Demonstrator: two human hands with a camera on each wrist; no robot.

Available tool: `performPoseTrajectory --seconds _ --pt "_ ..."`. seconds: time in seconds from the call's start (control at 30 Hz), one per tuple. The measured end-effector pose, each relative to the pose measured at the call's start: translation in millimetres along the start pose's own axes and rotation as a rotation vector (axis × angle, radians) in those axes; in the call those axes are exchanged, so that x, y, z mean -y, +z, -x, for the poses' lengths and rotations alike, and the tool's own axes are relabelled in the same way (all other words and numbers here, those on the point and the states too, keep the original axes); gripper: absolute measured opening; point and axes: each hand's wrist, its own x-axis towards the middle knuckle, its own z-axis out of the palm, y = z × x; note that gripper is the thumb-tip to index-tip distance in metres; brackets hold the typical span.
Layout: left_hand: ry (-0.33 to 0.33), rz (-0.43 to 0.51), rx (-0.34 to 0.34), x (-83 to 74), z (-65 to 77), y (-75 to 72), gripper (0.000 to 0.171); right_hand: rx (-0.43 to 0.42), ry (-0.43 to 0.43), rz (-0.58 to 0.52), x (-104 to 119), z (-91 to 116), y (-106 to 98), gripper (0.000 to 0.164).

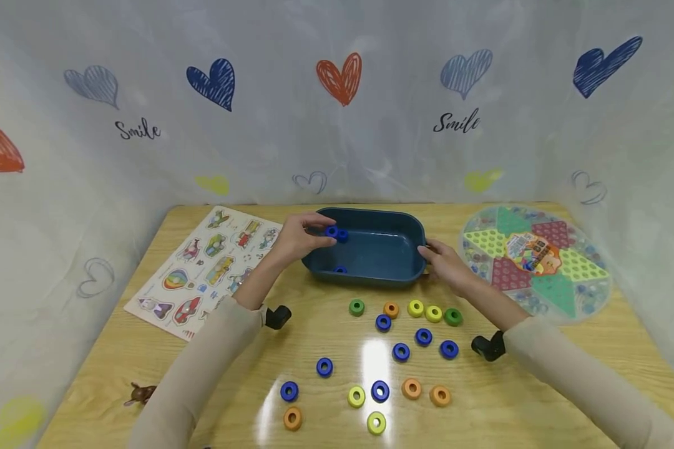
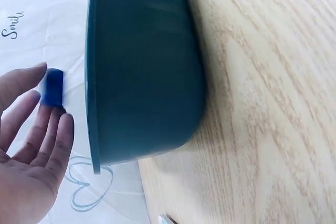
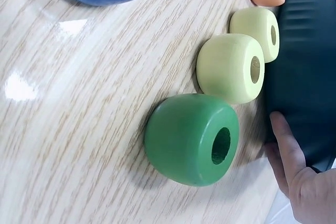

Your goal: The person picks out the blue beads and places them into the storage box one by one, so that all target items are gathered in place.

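A dark blue-green oblong tray (image 1: 379, 252) stands at the back of the table. Over its left end, my left hand (image 1: 299, 238) pinches a blue ring (image 1: 331, 231) between thumb and fingertips. The same ring looks blurred in the left wrist view, at the fingertips beside the tray's rim. Inside the tray, another blue ring (image 1: 342, 236) shows close by, and one more blue ring (image 1: 341, 270) lies near the front wall. My right hand (image 1: 448, 265) grips the tray's right end, its thumb at the rim and other fingers low along the outer wall.
Loose rings lie in front of the tray, among them a green ring (image 3: 191, 140), a yellow ring (image 1: 356, 396) and an orange ring (image 1: 293, 418). A picture puzzle board (image 1: 202, 268) lies left, a round star-patterned game board (image 1: 533, 262) right. A small brown animal figure (image 1: 141, 393) is front left.
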Motion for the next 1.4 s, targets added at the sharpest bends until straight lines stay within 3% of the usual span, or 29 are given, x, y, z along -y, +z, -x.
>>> performPoseTrajectory --seconds 0.27,0.47,0.63,0.83,1.1,1.2,1.4 --pt "0.048 0.002 -0.018 6.6 4.7 -2.9 0.028 0.005 0.012 -0.003 -2.3 -1.6 -1.0 0.053" --pt "0.083 0.051 0.039 9.5 17.7 -10.1 0.027 -0.009 0.017 -0.008 -3.5 -2.3 2.0 0.053" --pt "0.139 0.046 0.168 -1.0 48.2 -11.6 0.022 0.006 0.014 -0.013 -1.4 -2.7 2.4 0.053" --pt "0.198 0.067 0.381 -22.9 94.7 5.5 0.019 -0.017 0.015 0.010 1.7 -2.2 -1.3 0.052" --pt "0.153 -0.018 0.568 11.2 147.5 29.8 0.028 0.012 0.012 -0.027 0.2 -3.4 0.9 0.052" --pt "0.162 -0.056 0.579 16.0 160.7 35.0 0.029 0.011 0.009 -0.028 -0.1 -2.5 0.1 0.052" --pt "0.171 -0.072 0.500 20.5 174.6 43.3 0.030 0.013 0.001 -0.033 0.5 -1.6 -1.2 0.053"
